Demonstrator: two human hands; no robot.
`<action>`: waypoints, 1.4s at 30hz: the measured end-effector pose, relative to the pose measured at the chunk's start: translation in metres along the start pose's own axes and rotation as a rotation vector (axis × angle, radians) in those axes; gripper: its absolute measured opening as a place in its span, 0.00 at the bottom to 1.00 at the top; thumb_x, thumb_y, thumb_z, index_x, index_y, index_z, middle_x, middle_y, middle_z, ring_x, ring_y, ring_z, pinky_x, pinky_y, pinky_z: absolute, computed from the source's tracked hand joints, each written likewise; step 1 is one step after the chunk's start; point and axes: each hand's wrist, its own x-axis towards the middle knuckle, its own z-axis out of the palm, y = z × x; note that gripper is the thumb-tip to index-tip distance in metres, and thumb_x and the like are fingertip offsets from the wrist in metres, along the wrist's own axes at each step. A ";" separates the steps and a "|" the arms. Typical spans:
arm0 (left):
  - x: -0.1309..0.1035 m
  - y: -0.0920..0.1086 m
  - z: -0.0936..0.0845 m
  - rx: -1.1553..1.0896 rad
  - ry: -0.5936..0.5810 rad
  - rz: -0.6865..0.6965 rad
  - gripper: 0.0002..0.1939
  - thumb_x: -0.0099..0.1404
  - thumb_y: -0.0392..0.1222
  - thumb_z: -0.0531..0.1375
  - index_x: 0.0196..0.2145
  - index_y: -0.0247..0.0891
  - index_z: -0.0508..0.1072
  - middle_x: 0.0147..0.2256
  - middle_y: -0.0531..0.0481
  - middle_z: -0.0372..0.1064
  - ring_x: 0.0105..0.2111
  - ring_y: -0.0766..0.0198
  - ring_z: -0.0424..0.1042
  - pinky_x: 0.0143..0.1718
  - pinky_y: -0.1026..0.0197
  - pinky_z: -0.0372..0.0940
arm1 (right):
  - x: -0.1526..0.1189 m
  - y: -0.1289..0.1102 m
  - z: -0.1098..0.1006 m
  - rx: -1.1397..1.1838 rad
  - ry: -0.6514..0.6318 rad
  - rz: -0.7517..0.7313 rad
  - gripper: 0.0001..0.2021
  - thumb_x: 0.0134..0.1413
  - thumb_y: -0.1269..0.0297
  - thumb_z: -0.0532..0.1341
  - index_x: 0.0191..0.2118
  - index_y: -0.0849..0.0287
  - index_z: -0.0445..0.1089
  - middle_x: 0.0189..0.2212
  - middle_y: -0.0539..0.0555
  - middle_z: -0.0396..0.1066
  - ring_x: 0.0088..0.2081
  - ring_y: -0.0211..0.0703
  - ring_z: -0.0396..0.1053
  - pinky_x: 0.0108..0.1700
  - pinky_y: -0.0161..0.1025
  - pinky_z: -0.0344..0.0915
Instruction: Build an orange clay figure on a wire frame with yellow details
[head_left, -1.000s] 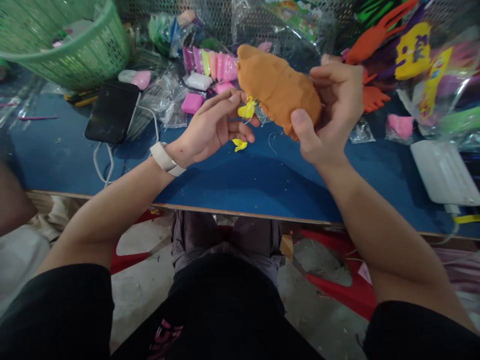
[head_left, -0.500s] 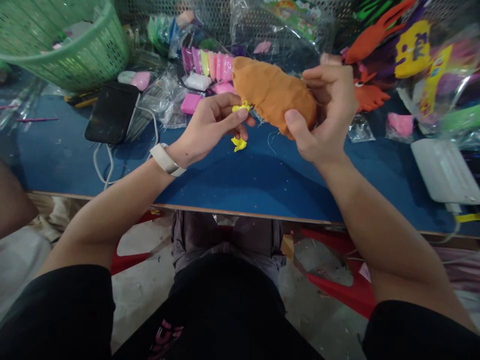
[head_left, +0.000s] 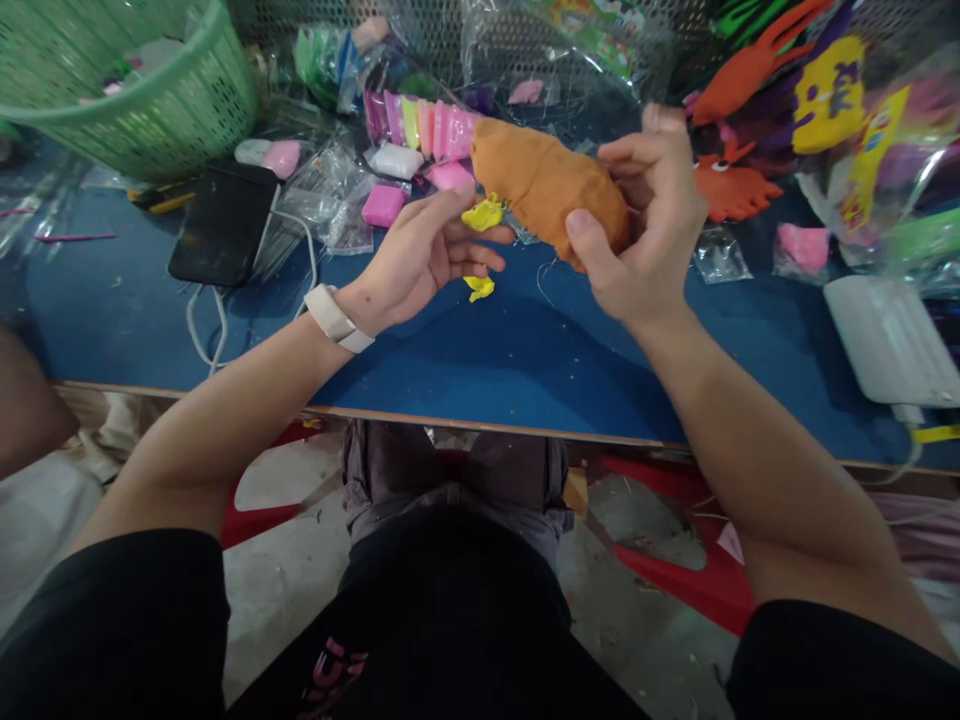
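Observation:
An orange clay shape (head_left: 544, 185), lumpy and oblong, is held above the table. My right hand (head_left: 649, 215) grips its right end, thumb in front and fingers behind. At its lower left edge is a small yellow clay piece (head_left: 482, 214) with a curly bit beside it. My left hand (head_left: 427, 250), wearing a pale watch, is at that piece with fingers spread and thumb lifted. The yellow clay lies over its fingers; whether it also sticks to the orange clay I cannot tell. Another yellow clay scrap (head_left: 480, 288) shows just below the left fingertips.
A green basket (head_left: 157, 125) and a black phone-like slab (head_left: 225, 222) with a white cable are on the left. Pink clay blocks (head_left: 383, 206) and plastic bags lie behind. To the right are an orange crab-like figure (head_left: 735, 190) and a white power bank (head_left: 892, 340).
My left thumb and fingers have spread from their pinch on the yellow clay, showing more of it. The orange clay has shifted slightly in my right hand's grip.

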 end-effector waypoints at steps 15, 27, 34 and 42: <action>0.011 -0.017 -0.017 0.131 0.060 0.121 0.12 0.75 0.40 0.76 0.43 0.46 0.77 0.39 0.55 0.81 0.50 0.62 0.86 0.54 0.57 0.80 | -0.002 -0.001 0.001 -0.041 -0.003 0.064 0.26 0.65 0.27 0.67 0.57 0.36 0.75 0.53 0.56 0.81 0.50 0.65 0.81 0.53 0.67 0.81; 0.011 -0.013 -0.017 0.105 0.166 0.158 0.10 0.83 0.43 0.67 0.39 0.45 0.75 0.43 0.54 0.83 0.49 0.59 0.88 0.51 0.57 0.80 | -0.003 -0.002 0.006 -0.077 0.036 0.057 0.23 0.68 0.29 0.68 0.56 0.37 0.75 0.50 0.55 0.82 0.48 0.64 0.82 0.50 0.64 0.82; 0.015 -0.011 -0.018 0.048 0.129 0.046 0.09 0.82 0.44 0.70 0.42 0.45 0.75 0.41 0.53 0.83 0.52 0.57 0.91 0.50 0.62 0.83 | -0.003 -0.005 0.000 -0.084 -0.011 0.125 0.24 0.66 0.30 0.68 0.61 0.31 0.74 0.56 0.54 0.82 0.57 0.71 0.80 0.59 0.71 0.80; 0.014 -0.014 -0.019 0.040 0.013 0.042 0.09 0.82 0.44 0.69 0.41 0.42 0.76 0.42 0.51 0.84 0.35 0.66 0.87 0.38 0.65 0.80 | -0.003 -0.010 -0.003 -0.168 -0.025 0.073 0.28 0.64 0.30 0.70 0.61 0.38 0.75 0.58 0.58 0.80 0.63 0.76 0.77 0.64 0.75 0.78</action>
